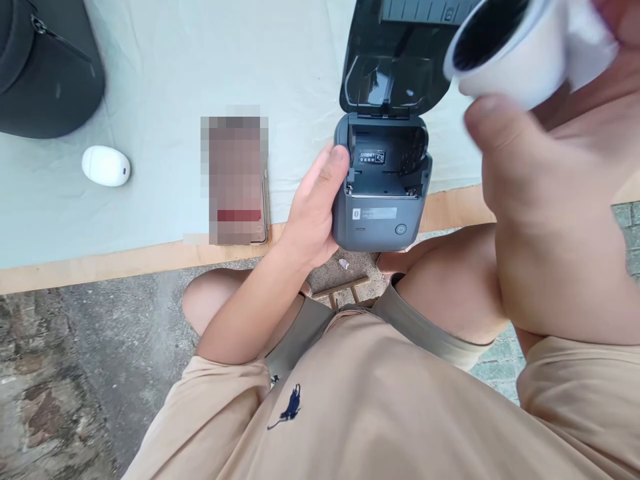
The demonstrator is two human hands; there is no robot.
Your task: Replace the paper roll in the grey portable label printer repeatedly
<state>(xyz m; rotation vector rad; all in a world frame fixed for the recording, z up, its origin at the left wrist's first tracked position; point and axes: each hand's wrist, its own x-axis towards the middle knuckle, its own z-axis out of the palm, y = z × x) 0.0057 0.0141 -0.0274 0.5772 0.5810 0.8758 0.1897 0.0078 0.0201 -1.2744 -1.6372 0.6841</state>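
So the small dark grey plastic label printer (383, 190) is sitting right at the edge of the pale-cloth-covered table (165, 87), lid (395, 60) flipped all the way up and the paper bay open and empty. The left hand (313, 213) is cupped against its left side, fingers loosely curled and thumb up on the top corner, more steadying it than properly gripping. The right hand (545, 200) is up near the camera with its fingers closed around a white roll of label paper with a dark hollow core (505, 47).

What I'd worry about: the printer overhangs the wooden table edge a bit, above the knees and stone ground, so a push from the roll going in could tip it off. The roll could also drop in the wrong way round, or slip out of that fingertip hold (it looks blurry, so hard to judge).

Writing: there's a white-on-black sticker inside the bay with small characters I can't read, plus a pale label strip and a power symbol on the front. The beige shirt (350, 413) has a small navy embroidered logo.

Also on the table: a white oval plastic gadget (106, 165), a phone (240, 180) with its screen blurred, and a black zipped bag (45, 60).
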